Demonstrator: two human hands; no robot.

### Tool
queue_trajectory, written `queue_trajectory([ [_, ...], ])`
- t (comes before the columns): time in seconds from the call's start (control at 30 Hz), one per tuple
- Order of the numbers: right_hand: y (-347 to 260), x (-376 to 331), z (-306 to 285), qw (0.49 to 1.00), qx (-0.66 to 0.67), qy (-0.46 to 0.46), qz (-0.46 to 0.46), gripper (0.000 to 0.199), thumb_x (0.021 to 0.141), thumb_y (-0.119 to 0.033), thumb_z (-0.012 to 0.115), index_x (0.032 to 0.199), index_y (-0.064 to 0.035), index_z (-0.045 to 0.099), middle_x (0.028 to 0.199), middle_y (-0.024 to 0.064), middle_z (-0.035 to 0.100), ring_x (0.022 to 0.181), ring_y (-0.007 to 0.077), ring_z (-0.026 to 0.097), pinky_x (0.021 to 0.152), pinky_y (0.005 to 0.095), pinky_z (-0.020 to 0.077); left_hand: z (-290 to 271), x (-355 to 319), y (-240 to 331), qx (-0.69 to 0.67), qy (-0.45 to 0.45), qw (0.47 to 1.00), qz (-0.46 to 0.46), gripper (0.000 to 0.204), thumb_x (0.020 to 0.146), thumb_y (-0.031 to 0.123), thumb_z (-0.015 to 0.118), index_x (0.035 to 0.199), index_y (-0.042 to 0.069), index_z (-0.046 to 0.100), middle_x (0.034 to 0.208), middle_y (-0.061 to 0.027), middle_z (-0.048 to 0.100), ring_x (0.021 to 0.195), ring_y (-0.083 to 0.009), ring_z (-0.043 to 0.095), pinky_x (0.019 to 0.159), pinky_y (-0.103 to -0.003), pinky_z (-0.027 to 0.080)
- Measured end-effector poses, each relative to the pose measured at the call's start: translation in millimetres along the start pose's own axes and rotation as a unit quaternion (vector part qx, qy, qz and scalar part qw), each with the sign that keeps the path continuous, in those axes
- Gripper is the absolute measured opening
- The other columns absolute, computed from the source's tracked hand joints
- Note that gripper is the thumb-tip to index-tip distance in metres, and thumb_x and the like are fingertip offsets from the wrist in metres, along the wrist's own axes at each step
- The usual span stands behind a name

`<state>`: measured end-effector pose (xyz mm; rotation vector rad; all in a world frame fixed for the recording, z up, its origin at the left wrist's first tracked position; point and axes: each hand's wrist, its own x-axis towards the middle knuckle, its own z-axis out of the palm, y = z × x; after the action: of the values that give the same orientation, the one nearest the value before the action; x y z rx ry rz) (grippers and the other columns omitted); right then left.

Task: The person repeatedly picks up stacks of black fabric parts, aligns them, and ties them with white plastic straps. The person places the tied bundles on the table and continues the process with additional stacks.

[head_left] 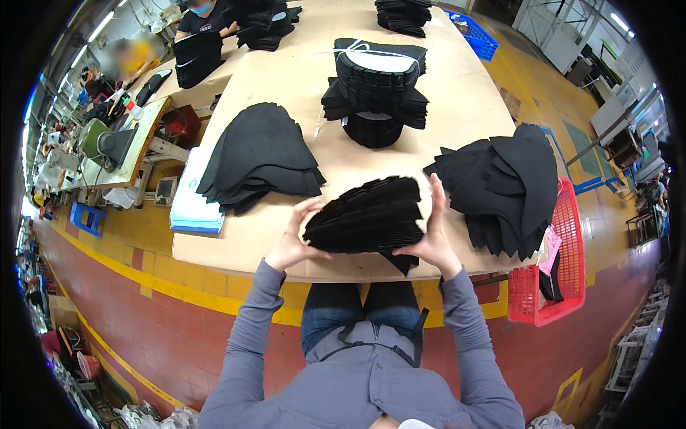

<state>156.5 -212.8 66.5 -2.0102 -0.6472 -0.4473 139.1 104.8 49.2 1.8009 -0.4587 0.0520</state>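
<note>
Between my two hands stands a thick stack of black fabric pieces (368,218), its layered edges facing up, near the table's front edge. My left hand (291,242) cups its left end, thumb along the lower side. At the right end, my right hand (434,242) presses against the layers with fingers pointing up and the thumb below. One dark corner sticks out under the stack by my right thumb. Fanned piles of similar black pieces lie to the left (261,161) and the right (504,189). Beyond my hands is a bundle of black pieces (375,79) tied with white cord.
The work table (286,79) has a tan covering. Under the left pile lies a blue-edged stack of paper (193,204). A red basket (580,250) stands beside the right edge; a blue crate (482,43) is farther back. People sit beyond, near a sewing machine (107,143).
</note>
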Motion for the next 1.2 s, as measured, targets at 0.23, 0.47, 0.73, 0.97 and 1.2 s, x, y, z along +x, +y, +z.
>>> queue_trajectory([
  [0.23, 36.9, -25.6, 32.8, 0.987, 0.110, -0.042, 0.106, 0.096, 0.048, -0.017, 0.096, 0.129, -0.0050, 0.045, 0.119, 0.0110, 0.054, 0.116, 0.0259, 0.053, 0.104, 0.0387, 0.0405, 64.4, -18.9, -34.1, -0.085, 0.216, 0.973, -0.016, 0.102, 0.050, 0.005, 0.092, 0.138, 0.004, 0.040, 0.123, -0.0120, 0.058, 0.119, -0.0269, 0.055, 0.108, -0.040, 0.039],
  [0.47, 15.8, -39.3, 56.8, 0.976, 0.152, 0.068, 0.138, 0.084, 0.053, -0.011, 0.093, 0.125, -0.0050, 0.050, 0.116, 0.0115, 0.057, 0.110, 0.0254, 0.057, 0.096, 0.0363, 0.0452, 97.9, -37.3, -47.6, -0.118, 0.286, 0.951, -0.019, 0.092, 0.062, 0.012, 0.085, 0.141, 0.004, 0.038, 0.137, -0.0122, 0.048, 0.127, -0.0264, 0.048, 0.114, -0.040, 0.030],
  [0.73, 35.1, -28.8, 17.2, 0.992, 0.025, 0.044, -0.114, 0.075, 0.058, -0.048, 0.087, 0.113, -0.0055, 0.058, 0.094, 0.0144, 0.065, 0.078, 0.0321, 0.066, 0.071, 0.0391, 0.0523, 52.0, -0.5, -39.9, -0.145, 0.194, 0.970, 0.033, 0.062, 0.077, 0.027, 0.074, 0.125, 0.000, 0.046, 0.116, -0.0097, 0.053, 0.110, -0.0195, 0.052, 0.098, -0.034, 0.041],
  [0.97, 63.8, -66.1, 44.7, 0.988, -0.087, 0.126, 0.005, 0.064, 0.061, -0.037, 0.087, 0.111, -0.0065, 0.062, 0.088, 0.0141, 0.067, 0.078, 0.0324, 0.067, 0.069, 0.0398, 0.0519, 79.4, -6.9, -100.9, -0.089, 0.343, 0.935, 0.026, 0.049, 0.079, 0.007, 0.062, 0.125, -0.004, 0.054, 0.105, -0.0080, 0.063, 0.092, -0.0167, 0.060, 0.080, -0.029, 0.050],
  [1.2, 80.7, -43.0, 29.3, 0.982, -0.033, 0.141, 0.122, 0.055, 0.072, -0.039, 0.079, 0.109, -0.0060, 0.057, 0.089, 0.0149, 0.065, 0.083, 0.0349, 0.066, 0.074, 0.0411, 0.0504, 52.3, 5.7, -148.6, -0.031, 0.074, 0.995, -0.064, 0.046, 0.091, 0.000, 0.056, 0.136, 0.000, 0.047, 0.125, -0.0090, 0.058, 0.113, -0.0184, 0.054, 0.099, -0.031, 0.042],
])
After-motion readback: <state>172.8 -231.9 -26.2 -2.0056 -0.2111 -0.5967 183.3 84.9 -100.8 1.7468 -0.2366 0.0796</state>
